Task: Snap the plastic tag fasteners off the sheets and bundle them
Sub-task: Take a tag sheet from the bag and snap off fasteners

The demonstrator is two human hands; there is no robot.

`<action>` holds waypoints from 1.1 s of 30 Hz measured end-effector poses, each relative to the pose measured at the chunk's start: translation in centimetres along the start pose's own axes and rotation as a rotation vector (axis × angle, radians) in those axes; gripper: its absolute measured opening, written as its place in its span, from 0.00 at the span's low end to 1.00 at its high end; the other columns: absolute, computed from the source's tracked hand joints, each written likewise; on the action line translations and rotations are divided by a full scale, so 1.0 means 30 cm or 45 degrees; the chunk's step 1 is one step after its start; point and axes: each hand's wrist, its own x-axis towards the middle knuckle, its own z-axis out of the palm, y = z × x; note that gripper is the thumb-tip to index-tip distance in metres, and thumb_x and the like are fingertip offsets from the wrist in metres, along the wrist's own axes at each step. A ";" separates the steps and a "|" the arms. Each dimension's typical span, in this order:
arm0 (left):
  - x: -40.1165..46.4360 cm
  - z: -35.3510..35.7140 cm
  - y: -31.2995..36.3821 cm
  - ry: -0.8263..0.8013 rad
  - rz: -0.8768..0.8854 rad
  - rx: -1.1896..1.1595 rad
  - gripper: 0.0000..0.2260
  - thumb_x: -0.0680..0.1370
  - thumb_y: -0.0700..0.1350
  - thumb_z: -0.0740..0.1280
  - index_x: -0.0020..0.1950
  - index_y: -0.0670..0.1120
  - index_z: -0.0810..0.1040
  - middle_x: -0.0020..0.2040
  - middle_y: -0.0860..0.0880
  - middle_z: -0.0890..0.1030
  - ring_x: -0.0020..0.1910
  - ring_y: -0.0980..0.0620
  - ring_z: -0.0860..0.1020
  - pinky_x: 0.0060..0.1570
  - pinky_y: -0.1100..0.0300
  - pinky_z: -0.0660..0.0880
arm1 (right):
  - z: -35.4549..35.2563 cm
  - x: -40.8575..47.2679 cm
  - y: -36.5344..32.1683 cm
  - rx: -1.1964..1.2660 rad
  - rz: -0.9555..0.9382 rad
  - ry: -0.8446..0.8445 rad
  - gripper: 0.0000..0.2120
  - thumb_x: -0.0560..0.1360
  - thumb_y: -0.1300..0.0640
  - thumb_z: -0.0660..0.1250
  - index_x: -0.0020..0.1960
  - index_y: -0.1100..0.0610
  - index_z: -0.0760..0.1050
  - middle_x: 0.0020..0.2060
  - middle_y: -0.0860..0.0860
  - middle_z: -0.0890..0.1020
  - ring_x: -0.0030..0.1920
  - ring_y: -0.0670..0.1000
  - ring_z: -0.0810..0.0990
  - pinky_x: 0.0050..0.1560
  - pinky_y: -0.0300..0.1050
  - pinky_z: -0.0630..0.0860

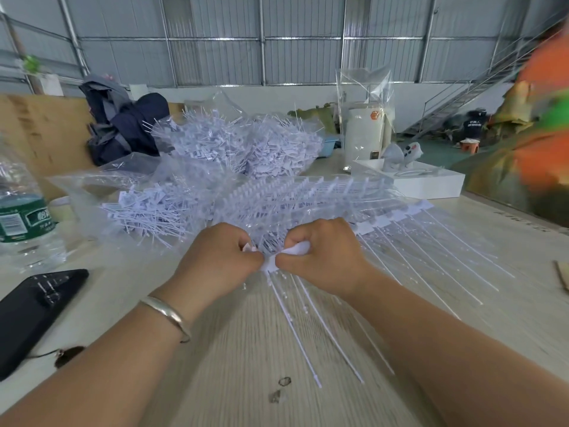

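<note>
where the two forearms meet over the pale wooden table point(246, 349), both hands are curled tight on one small white bunch of fasteners point(292, 255). the left hand point(215, 260), with a silver bangle point(167, 315) on its wrist, pinches the bunch's left end between thumb and bent fingers; the right hand point(323, 257) clasps the white heads from the other side, knuckles up. the hands nearly touch. thin white tails point(311, 318) of the held fasteners fan down toward the viewer across the tabletop. a black phone point(34, 312) lies at the left edge, and a water bottle point(21, 217) with a green label stands behind it. just beyond the hands lies a sheet of fasteners point(354, 195) not yet snapped off, its long tails spreading right. left of it sits a loose pile point(154, 211) on clear plastic, and farther back a larger heap point(246, 143) in a clear bag. a dark backpack point(123, 127) and a white box point(431, 180) stand at the far side.
</note>
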 end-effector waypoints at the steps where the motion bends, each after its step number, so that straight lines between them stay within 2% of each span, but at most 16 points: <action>1: -0.004 0.005 0.007 0.017 0.021 0.023 0.12 0.69 0.43 0.70 0.31 0.37 0.74 0.25 0.48 0.69 0.25 0.52 0.65 0.27 0.59 0.60 | 0.003 0.001 -0.001 -0.004 0.006 0.004 0.14 0.66 0.51 0.72 0.26 0.50 0.70 0.21 0.48 0.71 0.28 0.49 0.71 0.44 0.39 0.61; 3: -0.011 0.016 0.015 0.053 0.039 0.103 0.13 0.70 0.44 0.69 0.29 0.40 0.70 0.25 0.48 0.69 0.26 0.49 0.67 0.28 0.59 0.60 | 0.007 0.000 -0.005 -0.020 0.027 0.005 0.15 0.65 0.51 0.72 0.24 0.50 0.69 0.21 0.47 0.71 0.29 0.49 0.71 0.44 0.40 0.62; 6: -0.017 0.002 0.003 0.155 0.050 0.425 0.13 0.72 0.44 0.65 0.30 0.46 0.65 0.29 0.50 0.69 0.29 0.49 0.69 0.27 0.59 0.58 | -0.008 -0.003 0.000 -0.040 0.081 0.006 0.15 0.64 0.50 0.72 0.23 0.50 0.71 0.20 0.43 0.72 0.28 0.45 0.70 0.47 0.41 0.64; 8: -0.007 -0.020 -0.023 0.186 0.038 0.400 0.14 0.73 0.45 0.66 0.31 0.46 0.66 0.30 0.49 0.70 0.30 0.49 0.69 0.28 0.58 0.58 | -0.027 -0.002 0.014 0.004 0.104 0.014 0.14 0.65 0.49 0.72 0.25 0.51 0.73 0.22 0.44 0.74 0.28 0.44 0.70 0.48 0.42 0.65; 10: 0.001 -0.028 -0.034 0.133 0.018 0.111 0.15 0.73 0.45 0.69 0.30 0.44 0.68 0.27 0.50 0.69 0.28 0.52 0.68 0.29 0.58 0.58 | -0.040 0.002 0.026 0.080 0.121 0.027 0.15 0.69 0.47 0.72 0.27 0.48 0.71 0.24 0.45 0.73 0.29 0.44 0.69 0.46 0.43 0.66; 13: 0.004 -0.023 -0.006 -0.014 -0.119 -0.527 0.11 0.69 0.46 0.76 0.34 0.49 0.75 0.23 0.58 0.71 0.23 0.60 0.67 0.28 0.61 0.61 | -0.037 0.009 0.037 0.184 0.121 0.059 0.18 0.74 0.43 0.68 0.34 0.53 0.69 0.28 0.47 0.70 0.30 0.47 0.67 0.37 0.42 0.65; 17: 0.006 -0.024 -0.006 -0.097 -0.364 -1.009 0.18 0.73 0.37 0.73 0.32 0.50 0.67 0.24 0.54 0.65 0.20 0.58 0.61 0.20 0.67 0.57 | -0.040 0.016 0.040 0.251 0.049 0.030 0.16 0.77 0.46 0.64 0.41 0.59 0.69 0.29 0.49 0.69 0.29 0.45 0.65 0.32 0.41 0.61; 19: 0.007 -0.033 -0.010 -0.100 -0.500 -1.163 0.18 0.78 0.42 0.69 0.33 0.49 0.64 0.25 0.54 0.62 0.19 0.58 0.58 0.18 0.69 0.53 | -0.044 0.018 0.040 0.242 0.012 0.011 0.15 0.79 0.50 0.63 0.43 0.61 0.70 0.32 0.50 0.71 0.30 0.46 0.66 0.33 0.41 0.62; 22: 0.011 -0.037 -0.013 -0.130 -0.616 -1.328 0.19 0.80 0.58 0.61 0.36 0.47 0.67 0.24 0.53 0.64 0.19 0.58 0.58 0.17 0.70 0.52 | -0.043 0.014 0.034 0.222 -0.044 -0.002 0.11 0.80 0.56 0.62 0.44 0.63 0.71 0.34 0.48 0.70 0.33 0.43 0.66 0.36 0.38 0.63; 25: 0.011 -0.029 -0.012 -0.220 -0.574 -1.298 0.26 0.79 0.64 0.56 0.43 0.42 0.76 0.25 0.52 0.68 0.18 0.58 0.58 0.17 0.71 0.53 | -0.041 0.009 0.029 0.171 -0.080 0.026 0.06 0.80 0.61 0.60 0.44 0.61 0.71 0.37 0.48 0.71 0.39 0.46 0.68 0.39 0.33 0.63; 28: -0.002 -0.028 -0.001 -0.259 -0.493 -1.162 0.25 0.71 0.65 0.66 0.47 0.43 0.81 0.28 0.52 0.69 0.20 0.58 0.60 0.17 0.68 0.54 | -0.044 0.010 0.027 0.155 -0.120 0.076 0.06 0.79 0.63 0.59 0.44 0.59 0.70 0.38 0.48 0.72 0.42 0.49 0.69 0.40 0.34 0.63; 31: -0.011 -0.031 -0.002 -0.266 -0.394 -1.064 0.10 0.67 0.58 0.75 0.36 0.52 0.83 0.30 0.52 0.64 0.22 0.57 0.58 0.20 0.67 0.54 | -0.043 0.009 0.030 0.146 -0.146 0.087 0.05 0.80 0.62 0.60 0.45 0.58 0.71 0.40 0.50 0.74 0.44 0.49 0.70 0.42 0.40 0.64; 33: -0.013 -0.024 -0.006 -0.287 -0.341 -1.052 0.08 0.67 0.53 0.76 0.34 0.51 0.81 0.30 0.53 0.61 0.23 0.57 0.57 0.21 0.67 0.53 | -0.039 0.007 0.030 0.103 -0.191 0.071 0.04 0.79 0.61 0.61 0.46 0.58 0.72 0.41 0.51 0.74 0.45 0.49 0.70 0.43 0.41 0.64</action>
